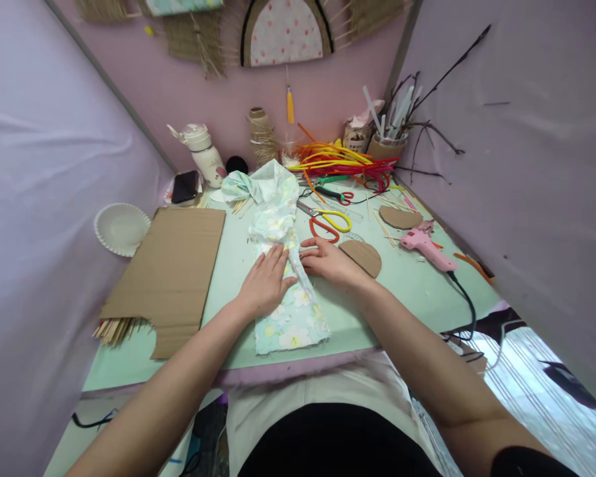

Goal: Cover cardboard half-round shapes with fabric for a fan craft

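A long strip of pale floral fabric (291, 324) lies down the middle of the light green table (407, 291), bunched up at its far end. My left hand (265, 281) lies flat on the fabric with its fingers stretched out. My right hand (328, 260) rests at the fabric's right edge, fingers curled and pressing a fold of the cloth. Just right of that hand lies a brown cardboard semicircle (363, 255).
A big cardboard sheet (173, 271) lies left, over a bundle of sticks (113, 329). Beyond it sit a paper plate (122, 228), a phone (185, 186) and a bottle (204, 154). Scissors (328, 222), coloured strips (342, 161) and a pink glue gun (424, 246) lie to the right.
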A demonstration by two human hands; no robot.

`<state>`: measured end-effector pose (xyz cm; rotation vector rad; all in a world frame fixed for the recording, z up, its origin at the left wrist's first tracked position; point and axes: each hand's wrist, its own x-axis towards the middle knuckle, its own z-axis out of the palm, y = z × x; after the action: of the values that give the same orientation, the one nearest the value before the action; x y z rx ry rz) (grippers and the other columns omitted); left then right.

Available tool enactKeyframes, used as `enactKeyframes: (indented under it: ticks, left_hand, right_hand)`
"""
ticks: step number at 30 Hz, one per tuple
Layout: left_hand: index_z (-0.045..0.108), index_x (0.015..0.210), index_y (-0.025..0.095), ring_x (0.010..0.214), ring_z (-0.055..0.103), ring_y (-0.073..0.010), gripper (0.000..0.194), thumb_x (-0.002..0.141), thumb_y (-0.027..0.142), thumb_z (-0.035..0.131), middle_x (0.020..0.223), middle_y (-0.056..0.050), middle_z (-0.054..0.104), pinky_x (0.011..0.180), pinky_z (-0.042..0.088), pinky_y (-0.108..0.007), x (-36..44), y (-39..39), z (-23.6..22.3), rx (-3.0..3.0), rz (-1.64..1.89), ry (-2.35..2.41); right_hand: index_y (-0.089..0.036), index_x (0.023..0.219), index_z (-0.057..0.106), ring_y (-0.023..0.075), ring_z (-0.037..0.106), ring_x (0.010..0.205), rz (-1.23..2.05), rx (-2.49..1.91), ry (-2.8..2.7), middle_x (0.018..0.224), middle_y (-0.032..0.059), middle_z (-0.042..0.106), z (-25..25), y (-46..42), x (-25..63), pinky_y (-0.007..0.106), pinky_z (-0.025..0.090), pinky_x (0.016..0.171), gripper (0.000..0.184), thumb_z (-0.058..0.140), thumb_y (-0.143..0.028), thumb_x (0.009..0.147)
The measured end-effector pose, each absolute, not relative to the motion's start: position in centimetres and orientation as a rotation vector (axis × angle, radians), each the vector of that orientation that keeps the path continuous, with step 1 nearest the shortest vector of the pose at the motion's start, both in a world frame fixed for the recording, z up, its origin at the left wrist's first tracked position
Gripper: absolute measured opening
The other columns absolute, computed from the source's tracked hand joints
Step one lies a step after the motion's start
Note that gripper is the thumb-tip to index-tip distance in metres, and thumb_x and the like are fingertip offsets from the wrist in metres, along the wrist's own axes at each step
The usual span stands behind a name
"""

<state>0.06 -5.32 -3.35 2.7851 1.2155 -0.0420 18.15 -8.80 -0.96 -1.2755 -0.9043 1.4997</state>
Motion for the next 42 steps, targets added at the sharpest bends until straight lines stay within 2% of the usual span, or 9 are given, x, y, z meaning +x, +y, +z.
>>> enactKeyframes:
  ticks: [4, 10, 19, 26, 30, 32, 36, 39, 42]
  left_hand:
    - [0.025, 0.151, 0.006, 0.15, 0.012, -0.0289, 0.067, 0.099, 0.046, 0.031, 0.16, -0.017, 0.021, 0.12, 0.018, -0.047, 0.0, -5.3, -3.5, 2.784, -0.042, 1.229]
    - [0.024, 0.151, 0.003, 0.149, 0.008, -0.0328, 0.069, 0.097, 0.045, 0.035, 0.161, -0.02, 0.018, 0.119, 0.018, -0.049, 0.1, -5.3, -3.4, 2.789, -0.084, 1.239]
    - [0.021, 0.151, 0.001, 0.149, 0.008, -0.0321, 0.069, 0.093, 0.033, 0.039, 0.161, -0.019, 0.015, 0.12, 0.015, -0.046, 0.1, -5.4, -3.3, 2.808, -0.125, 1.243]
    - [0.02, 0.152, 0.002, 0.149, 0.009, -0.0324, 0.069, 0.094, 0.037, 0.037, 0.161, -0.02, 0.017, 0.12, 0.016, -0.047, 0.1, -5.4, -3.5, 2.798, -0.082, 1.247]
    - [0.019, 0.152, 0.004, 0.149, 0.008, -0.0317, 0.07, 0.09, 0.028, 0.04, 0.161, -0.019, 0.015, 0.12, 0.016, -0.047, 0.1, -5.4, -3.5, 2.799, -0.096, 1.243]
    - [0.017, 0.153, 0.004, 0.15, 0.006, -0.031, 0.071, 0.089, 0.025, 0.04, 0.162, -0.018, 0.014, 0.12, 0.015, -0.046, 0.0, -5.3, -3.5, 2.796, -0.128, 1.242]
    - [0.018, 0.152, 0.004, 0.15, 0.007, -0.0294, 0.068, 0.09, 0.023, 0.037, 0.162, -0.018, 0.014, 0.12, 0.016, -0.046, -0.1, -5.2, -3.7, 2.797, -0.119, 1.239]
    - [0.019, 0.152, 0.004, 0.15, 0.009, -0.0303, 0.069, 0.091, 0.031, 0.04, 0.161, -0.021, 0.016, 0.119, 0.018, -0.048, 0.0, -5.2, -3.9, 2.782, -0.052, 1.249]
    - [0.021, 0.151, 0.004, 0.149, 0.012, -0.0305, 0.07, 0.093, 0.04, 0.039, 0.16, -0.022, 0.018, 0.12, 0.017, -0.047, 0.0, -5.4, -3.9, 2.773, -0.013, 1.264]
  right_hand:
    - [-0.02, 0.11, 0.046, 0.0131, 0.066, 0.079, 1.432, -1.3, -1.044, 0.102, 0.0032, 0.068, -1.3, -9.1, 18.0, 0.03, 0.054, 0.08, 0.044, 0.059, -0.007, 0.07]
    - [-0.017, 0.139, 0.032, 0.017, 0.063, 0.097, 1.207, -1.419, -1.451, 0.129, 0.0144, 0.054, -1.7, -9.9, 17.5, 0.032, 0.052, 0.084, 0.077, 0.061, -0.009, 0.067]
    - [-0.016, 0.149, 0.024, 0.0245, 0.057, 0.113, 1.044, -1.484, -1.638, 0.13, 0.0174, 0.054, -2.5, -11.2, 16.9, 0.039, 0.049, 0.092, 0.093, 0.066, -0.018, 0.067]
    - [-0.01, 0.143, 0.035, 0.0275, 0.057, 0.116, 0.741, -1.708, -1.648, 0.13, 0.0199, 0.057, -2.2, -11.2, 15.5, 0.04, 0.045, 0.096, 0.067, 0.048, -0.011, 0.077]
    - [-0.013, 0.138, 0.039, 0.0283, 0.065, 0.099, 0.614, -1.83, -1.612, 0.109, 0.0152, 0.068, -2.6, -10.0, 15.3, 0.038, 0.048, 0.085, 0.054, 0.044, -0.016, 0.085]
    - [-0.014, 0.138, 0.039, 0.0281, 0.066, 0.092, 0.564, -1.862, -1.613, 0.1, 0.0127, 0.07, -2.7, -9.7, 15.4, 0.036, 0.047, 0.08, 0.051, 0.044, -0.021, 0.088]
    - [-0.012, 0.138, 0.039, 0.0286, 0.065, 0.091, 0.506, -1.905, -1.589, 0.097, 0.0137, 0.071, -3.0, -9.7, 15.7, 0.035, 0.045, 0.077, 0.049, 0.036, -0.015, 0.089]
    - [-0.011, 0.135, 0.041, 0.0281, 0.065, 0.09, 0.488, -1.916, -1.535, 0.096, 0.0142, 0.07, -3.1, -9.9, 15.9, 0.036, 0.045, 0.077, 0.047, 0.031, -0.014, 0.089]
    - [-0.011, 0.133, 0.042, 0.0264, 0.065, 0.088, 0.504, -1.873, -1.534, 0.095, 0.012, 0.07, -3.2, -9.8, 16.0, 0.034, 0.045, 0.077, 0.048, 0.038, -0.016, 0.086]
